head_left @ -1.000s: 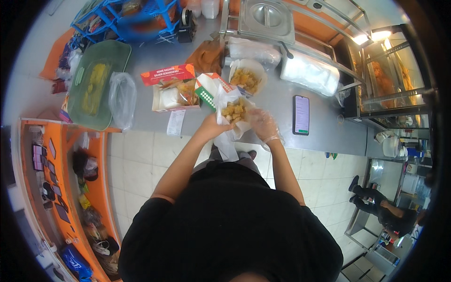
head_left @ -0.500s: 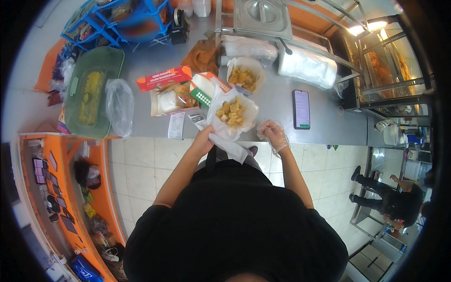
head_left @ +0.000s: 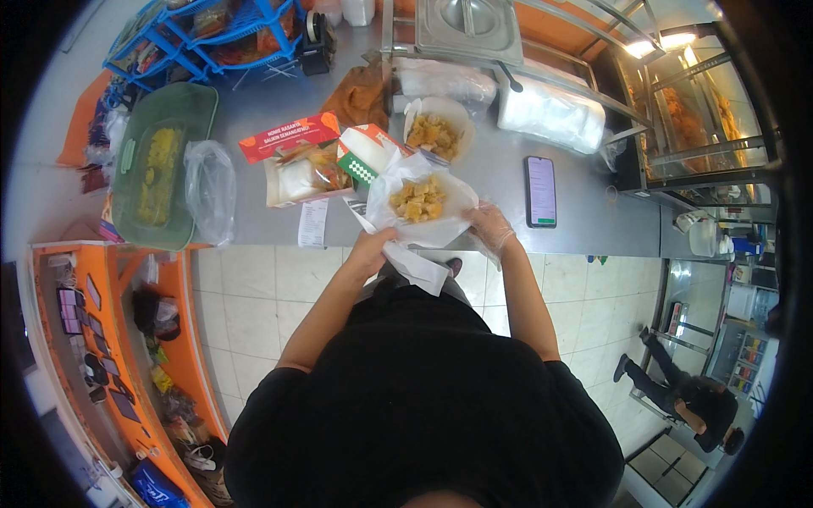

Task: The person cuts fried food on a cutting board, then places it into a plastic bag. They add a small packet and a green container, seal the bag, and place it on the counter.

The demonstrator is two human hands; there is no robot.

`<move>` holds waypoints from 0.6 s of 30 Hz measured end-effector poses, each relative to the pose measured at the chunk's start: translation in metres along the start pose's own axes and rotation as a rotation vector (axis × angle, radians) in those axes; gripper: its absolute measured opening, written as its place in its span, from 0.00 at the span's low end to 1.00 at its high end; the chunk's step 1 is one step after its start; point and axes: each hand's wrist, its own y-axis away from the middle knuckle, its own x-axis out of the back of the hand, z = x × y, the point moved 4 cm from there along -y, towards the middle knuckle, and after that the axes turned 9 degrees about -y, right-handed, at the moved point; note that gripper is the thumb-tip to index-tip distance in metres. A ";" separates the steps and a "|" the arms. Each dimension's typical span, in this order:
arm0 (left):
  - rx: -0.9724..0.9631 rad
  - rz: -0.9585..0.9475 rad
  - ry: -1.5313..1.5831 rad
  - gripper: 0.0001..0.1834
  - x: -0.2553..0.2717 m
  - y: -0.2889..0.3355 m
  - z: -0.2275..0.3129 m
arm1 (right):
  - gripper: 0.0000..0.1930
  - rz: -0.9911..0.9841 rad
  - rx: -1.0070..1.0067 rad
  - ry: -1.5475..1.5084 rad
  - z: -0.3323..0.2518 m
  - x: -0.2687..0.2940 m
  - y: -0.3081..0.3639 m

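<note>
Cut, golden-brown food pieces (head_left: 418, 201) lie in white wrapping paper (head_left: 461, 188) at the counter's near edge. My left hand (head_left: 371, 252), bare, pinches the paper's near-left side, where a loose flap (head_left: 419, 269) hangs over the edge. In a clear plastic glove, my right hand (head_left: 491, 229) closes on the paper's right edge. Just behind sits a white carton (head_left: 459, 129) with similar food in it. To the left, a small orange, white and green box (head_left: 364, 151) stands beside an open takeaway box (head_left: 296, 193), which holds a white wrapped bundle and has a red lid (head_left: 290, 137).
A phone (head_left: 542, 193) lies right of my hands. Left are a receipt (head_left: 312, 223), a clear bag (head_left: 208, 190) and a green tub (head_left: 127, 169) with yellow food. Plastic packs (head_left: 550, 117) and a lidded steel pan (head_left: 468, 30) stand behind. Another person (head_left: 707, 406) is at far right.
My right hand has moved left from beside the paper and taken hold of its right edge. The paper is spread wider. The other person at right has shifted position.
</note>
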 end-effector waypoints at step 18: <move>-0.231 -0.080 -0.740 0.25 -0.010 0.033 0.034 | 0.12 0.002 0.643 1.333 -0.011 -0.114 -0.004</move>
